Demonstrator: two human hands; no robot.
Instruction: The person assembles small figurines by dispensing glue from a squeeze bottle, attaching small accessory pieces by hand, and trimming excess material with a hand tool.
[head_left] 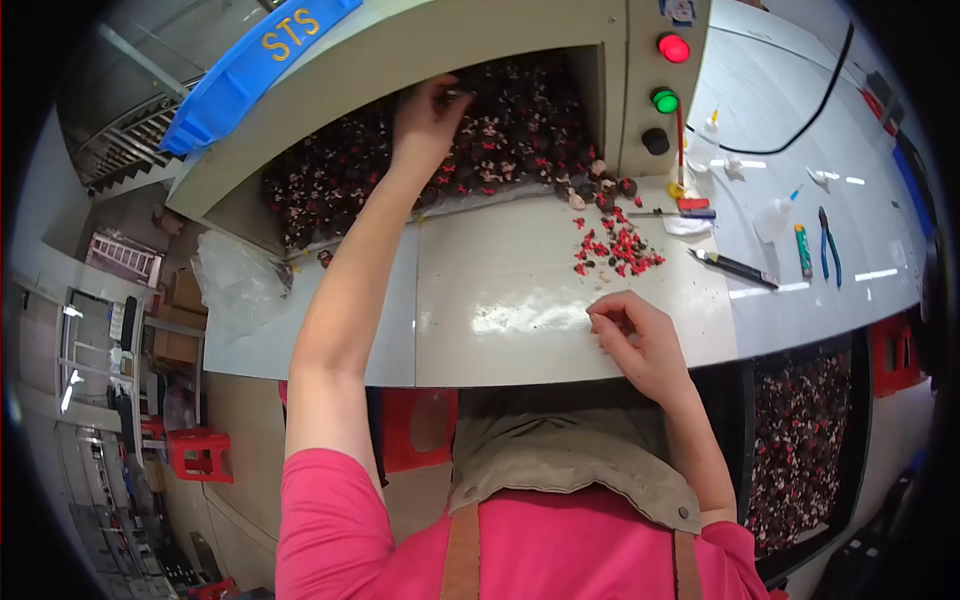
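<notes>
My left hand (430, 125) reaches into the opening of a beige cabinet, over a heap of small dark, red and pale pink pieces (350, 165). Its thumb and fingers curl towards each other; whatever lies between them is too small to name. Near the table's front edge, my right hand (645, 345) has its fingers bent in and the thumb close to them. Anything in that grip is hidden. Beyond the right hand lies a loose scatter of small red pieces (625, 250), with larger round dark and pink ones (605, 190) by the opening.
To the right lie a black-handled knife-like tool (735, 268), pliers (830, 245), a green tube (803, 250) and a needle-tipped bottle (775, 218). Red (673, 47) and green (664, 100) buttons sit on the cabinet. A plastic bag (238, 280) is at left.
</notes>
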